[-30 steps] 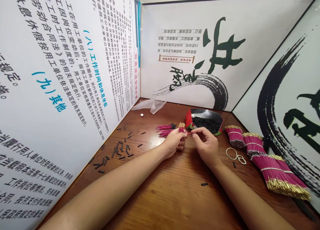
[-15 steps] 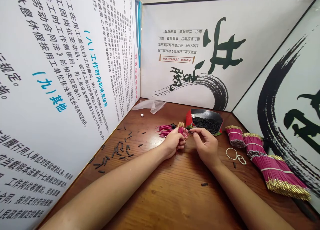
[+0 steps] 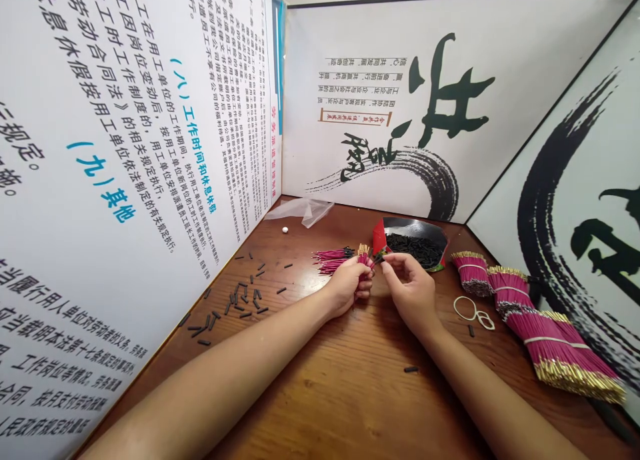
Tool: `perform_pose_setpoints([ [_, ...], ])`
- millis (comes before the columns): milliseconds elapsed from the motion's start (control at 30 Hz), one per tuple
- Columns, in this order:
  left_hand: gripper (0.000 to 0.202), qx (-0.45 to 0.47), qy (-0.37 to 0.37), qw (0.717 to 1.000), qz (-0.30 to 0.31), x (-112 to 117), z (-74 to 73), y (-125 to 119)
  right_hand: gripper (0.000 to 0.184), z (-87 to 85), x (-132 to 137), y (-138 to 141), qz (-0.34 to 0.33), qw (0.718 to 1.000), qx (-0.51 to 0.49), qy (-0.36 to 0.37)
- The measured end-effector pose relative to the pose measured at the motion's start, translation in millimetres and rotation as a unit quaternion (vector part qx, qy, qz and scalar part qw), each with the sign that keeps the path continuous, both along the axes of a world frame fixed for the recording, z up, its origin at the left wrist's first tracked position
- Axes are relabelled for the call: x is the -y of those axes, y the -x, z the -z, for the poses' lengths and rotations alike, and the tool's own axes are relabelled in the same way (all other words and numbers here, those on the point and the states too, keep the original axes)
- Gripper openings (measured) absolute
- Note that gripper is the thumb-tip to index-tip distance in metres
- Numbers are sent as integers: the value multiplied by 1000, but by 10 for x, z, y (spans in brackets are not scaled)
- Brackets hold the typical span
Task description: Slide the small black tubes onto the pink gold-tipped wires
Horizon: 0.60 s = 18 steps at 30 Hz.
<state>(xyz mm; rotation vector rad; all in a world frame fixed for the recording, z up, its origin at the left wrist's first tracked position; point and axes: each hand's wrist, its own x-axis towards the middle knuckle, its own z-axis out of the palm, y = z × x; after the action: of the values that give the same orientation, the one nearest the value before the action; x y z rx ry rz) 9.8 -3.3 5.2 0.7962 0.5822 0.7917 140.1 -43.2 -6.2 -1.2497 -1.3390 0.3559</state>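
My left hand (image 3: 350,283) is closed around a small bunch of magenta wires (image 3: 364,256) whose gold metal tips point up. Close beside it, my right hand (image 3: 409,283) pinches at the end of a wire, where a small black sleeve (image 3: 379,257) shows by the fingertips. Behind the left hand lies a loose pile of magenta wires (image 3: 330,259) with black ends. An open box (image 3: 379,235), red outside and dark inside, stands just beyond the right hand and holds many short black sleeves (image 3: 413,248).
Banded bundles of magenta wires (image 3: 565,347) lie at the right, near pale rubber bands (image 3: 465,307). Loose black sleeves (image 3: 243,297) are scattered on the wooden table (image 3: 320,393) at left. A clear plastic bag (image 3: 305,211) lies at the back. Printed panels (image 3: 370,33) wall in the table.
My right hand has shifted very slightly, its fingertips staying close to the wire ends. The left hand keeps its hold on the bunch. The whole view has shifted a little.
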Motion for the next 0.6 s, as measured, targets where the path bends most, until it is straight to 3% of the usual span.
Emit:
perform_pose_setpoints([
  [333,17,-15,-23,1000,5,31,-32,-1,20,10,-6,-19,2,1000,29,3],
  [600,26,-36,-50,998,7,59,-69,-2,18,-6,3,-21,-2,1000,16,3],
])
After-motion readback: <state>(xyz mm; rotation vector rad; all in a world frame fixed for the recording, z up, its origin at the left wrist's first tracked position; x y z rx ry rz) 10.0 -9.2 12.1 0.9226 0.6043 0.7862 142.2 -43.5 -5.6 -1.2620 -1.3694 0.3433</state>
